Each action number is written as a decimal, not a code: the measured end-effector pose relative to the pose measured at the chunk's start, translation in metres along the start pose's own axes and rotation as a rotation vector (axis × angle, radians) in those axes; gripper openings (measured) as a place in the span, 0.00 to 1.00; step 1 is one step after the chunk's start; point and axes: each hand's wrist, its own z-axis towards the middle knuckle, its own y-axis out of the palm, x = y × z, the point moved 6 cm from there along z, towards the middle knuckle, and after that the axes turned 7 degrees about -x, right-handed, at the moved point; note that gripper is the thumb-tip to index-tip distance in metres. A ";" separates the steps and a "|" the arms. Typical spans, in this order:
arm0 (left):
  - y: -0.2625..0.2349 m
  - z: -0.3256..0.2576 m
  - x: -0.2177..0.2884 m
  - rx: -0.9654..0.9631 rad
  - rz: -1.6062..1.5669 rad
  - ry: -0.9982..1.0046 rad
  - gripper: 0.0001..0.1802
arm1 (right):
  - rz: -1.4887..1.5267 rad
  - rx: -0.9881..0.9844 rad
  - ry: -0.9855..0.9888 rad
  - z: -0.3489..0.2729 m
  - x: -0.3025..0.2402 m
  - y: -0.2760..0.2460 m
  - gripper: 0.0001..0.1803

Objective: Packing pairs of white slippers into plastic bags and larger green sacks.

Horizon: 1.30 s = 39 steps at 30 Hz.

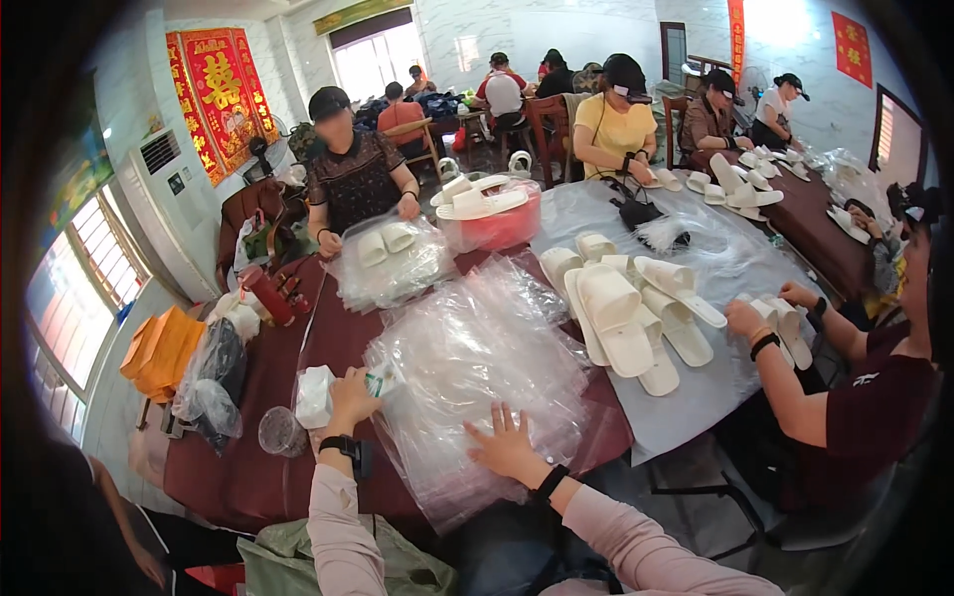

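Note:
My right hand lies flat with its fingers spread on a broad pile of clear plastic bags on the table in front of me. To its left, my left hand is closed, its fingertips at a small white-and-green slip by the pile's left edge. What the slip is I cannot make out. Just left of that hand sits a white block-shaped pack, partly behind the wrist. A round clear container stands close by.
White slippers are heaped on grey sheeting at the right, beside a co-worker's hands. Across the table, a person handles bagged slippers near a red tub. Orange packets and a red flask are at the left.

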 end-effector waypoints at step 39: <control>0.112 -0.143 0.157 0.280 -0.132 0.369 0.30 | -0.160 0.615 0.488 -0.068 0.183 -0.135 0.36</control>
